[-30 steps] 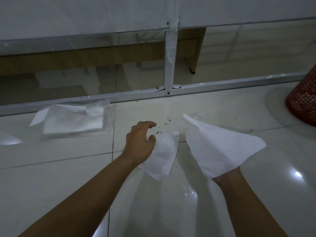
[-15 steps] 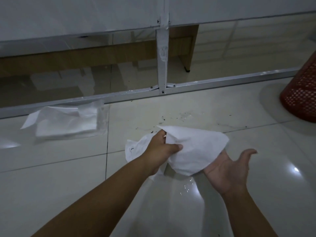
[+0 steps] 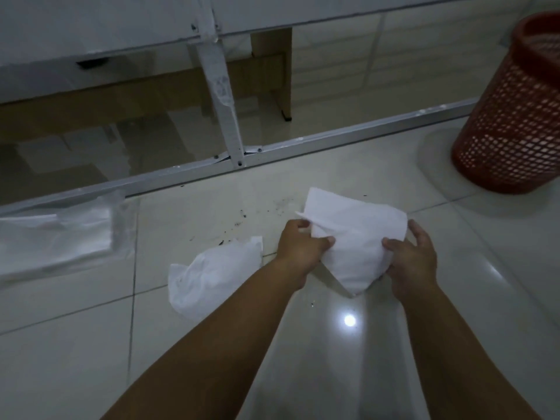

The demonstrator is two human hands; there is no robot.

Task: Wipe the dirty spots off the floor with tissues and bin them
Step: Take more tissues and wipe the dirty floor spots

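Tissue (image 3: 354,237) now held by both hands; the other one dropped on the floor.
Left of the grip lies the tissue pack (image 3: 57,237), then the dropped tissue (image 3: 212,268), let go since a second ago. The left hand (image 3: 298,247) and right hand (image 3: 409,256) pinch the fresh sheet's edges, fingers closed on it. Dark spots (image 3: 242,215) remain just beyond, unwiped. Far right stands the bin (image 3: 512,122), nothing blocking it.

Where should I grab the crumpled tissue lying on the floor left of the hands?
Pinch the crumpled tissue at its raised, bunched upper edge, coming from above with the left hand, which is nearest. Its lower part lies flat on the floor tile, offering little to grip.
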